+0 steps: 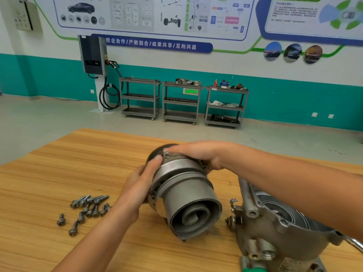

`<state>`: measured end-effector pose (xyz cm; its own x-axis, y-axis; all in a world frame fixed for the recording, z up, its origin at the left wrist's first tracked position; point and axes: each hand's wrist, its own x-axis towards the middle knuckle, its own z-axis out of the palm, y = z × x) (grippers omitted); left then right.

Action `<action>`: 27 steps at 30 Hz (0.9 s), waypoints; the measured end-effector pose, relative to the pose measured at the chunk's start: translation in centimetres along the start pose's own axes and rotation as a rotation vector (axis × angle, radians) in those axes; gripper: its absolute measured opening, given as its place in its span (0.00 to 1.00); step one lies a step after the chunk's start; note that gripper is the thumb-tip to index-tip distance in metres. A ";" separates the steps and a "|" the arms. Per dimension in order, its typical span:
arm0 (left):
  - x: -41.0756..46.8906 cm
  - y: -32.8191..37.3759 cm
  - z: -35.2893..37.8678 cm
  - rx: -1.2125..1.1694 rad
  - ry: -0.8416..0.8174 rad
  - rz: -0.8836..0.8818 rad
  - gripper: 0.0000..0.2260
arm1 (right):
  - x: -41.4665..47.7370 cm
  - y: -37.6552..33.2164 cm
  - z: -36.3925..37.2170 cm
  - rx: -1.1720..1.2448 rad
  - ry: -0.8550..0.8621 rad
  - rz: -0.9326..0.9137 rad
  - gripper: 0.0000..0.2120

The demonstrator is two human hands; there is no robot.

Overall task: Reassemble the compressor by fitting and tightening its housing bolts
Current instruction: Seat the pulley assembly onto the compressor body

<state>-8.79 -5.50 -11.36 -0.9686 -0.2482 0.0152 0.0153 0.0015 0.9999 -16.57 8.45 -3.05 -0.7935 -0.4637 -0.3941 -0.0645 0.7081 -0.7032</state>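
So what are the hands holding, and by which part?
Both hold the metal scroll part: left hand on its side rim, right hand over its far end.

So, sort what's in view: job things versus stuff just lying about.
Job: scroll assembly, gripped by left hand and right hand; loose bolts; compressor housing.
Lying about: three carts; wall charger; posters.

Grey scroll assembly [188,195]: tilted, spiral end towards the camera. Open compressor housing [263,230]: stood just right of it. Flanged bolts [89,207]: lay loose, left.
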 end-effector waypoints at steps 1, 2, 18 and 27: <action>0.0 0.8 0.0 -0.001 0.022 0.062 0.36 | -0.6 -0.6 -0.4 0.003 0.027 -0.053 0.20; -0.1 1.8 0.0 0.001 0.045 0.133 0.34 | -1.2 -1.1 -0.9 0.009 0.069 -0.107 0.20; -2.1 14.6 11.3 0.051 -0.304 1.000 0.21 | -18.9 1.4 -7.6 0.301 0.923 -0.685 0.18; -0.4 9.4 15.0 0.030 -0.563 1.015 0.29 | -18.9 7.9 -4.4 0.396 1.140 -0.608 0.23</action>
<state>-11.94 9.12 -1.94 -0.4882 0.3467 0.8009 0.8494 -0.0222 0.5273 -4.73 25.18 1.43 -0.7710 0.1877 0.6085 -0.5581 0.2609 -0.7877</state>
